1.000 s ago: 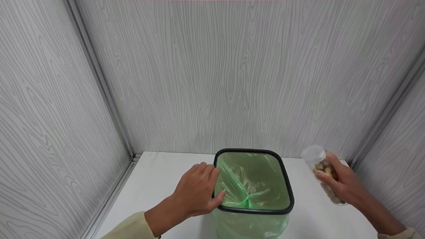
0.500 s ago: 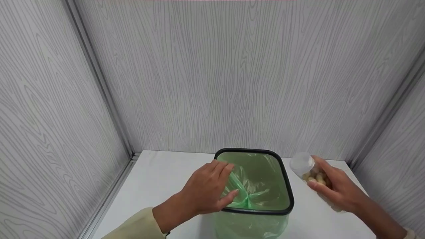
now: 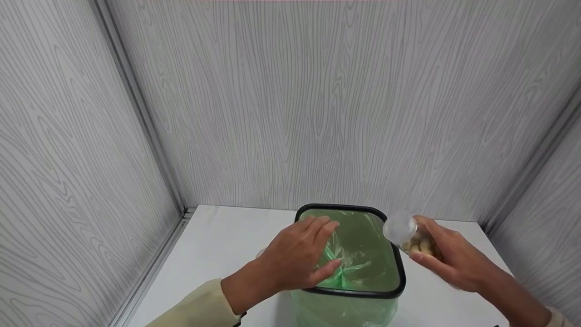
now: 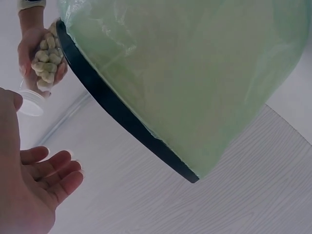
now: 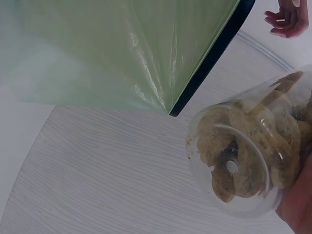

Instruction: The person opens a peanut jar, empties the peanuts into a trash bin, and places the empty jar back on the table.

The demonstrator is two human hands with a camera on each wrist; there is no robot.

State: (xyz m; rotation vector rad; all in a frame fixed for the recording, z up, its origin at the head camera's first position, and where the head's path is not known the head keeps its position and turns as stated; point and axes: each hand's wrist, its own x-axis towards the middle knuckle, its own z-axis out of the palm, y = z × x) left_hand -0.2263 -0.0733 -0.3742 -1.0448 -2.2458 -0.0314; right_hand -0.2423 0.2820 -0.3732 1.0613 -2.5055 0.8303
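My right hand [image 3: 458,259] grips a clear plastic jar [image 5: 243,156] of peanuts in their shells. The jar tilts to the left, its white lid [image 3: 400,228] on and overlapping the right rim of the bin in the head view. My left hand [image 3: 295,254] is held over the left side of the bin, palm down, fingers loosely bent and thumb apart, with nothing in it. Below the hands stands a bin with a black rim [image 3: 354,293], lined with a green plastic bag [image 3: 363,245]. Part of the bag inside is gathered into a knot-like bunch.
The bin stands on a white table [image 3: 218,240]. Grey wood-grain panels rise behind [image 3: 290,113] and on both sides, with metal strips [image 3: 140,113] at their corners.
My right hand has brought the jar leftward to the bin's rim, tipping it further. My left hand has left the bin's left rim and moved right over the opening.
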